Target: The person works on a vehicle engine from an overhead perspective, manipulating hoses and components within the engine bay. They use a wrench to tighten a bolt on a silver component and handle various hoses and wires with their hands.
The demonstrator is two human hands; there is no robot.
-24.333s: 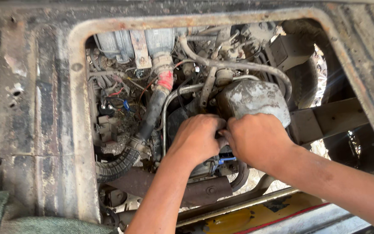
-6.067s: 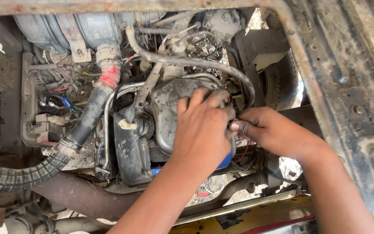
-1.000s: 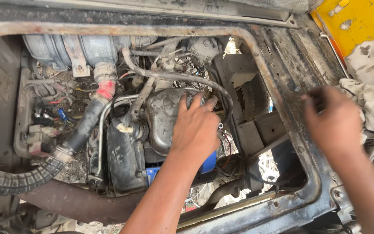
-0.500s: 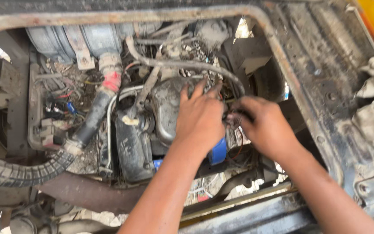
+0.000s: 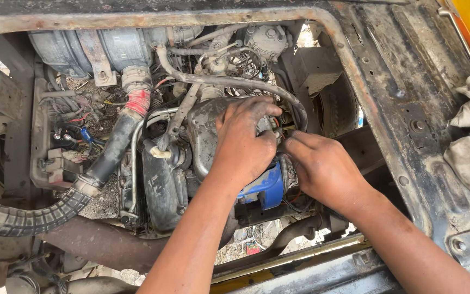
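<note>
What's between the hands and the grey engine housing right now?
Nothing visible. The left hand lies flat on the grey housing, and the right hand reaches its right edge beside the blue part. A grey hose arches just above, clear of both.

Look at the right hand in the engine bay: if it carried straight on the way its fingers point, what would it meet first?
Probably the left hand: the right hand points up-left, fingertips almost against it, the grey engine housing just behind. Depth unclear.
</note>
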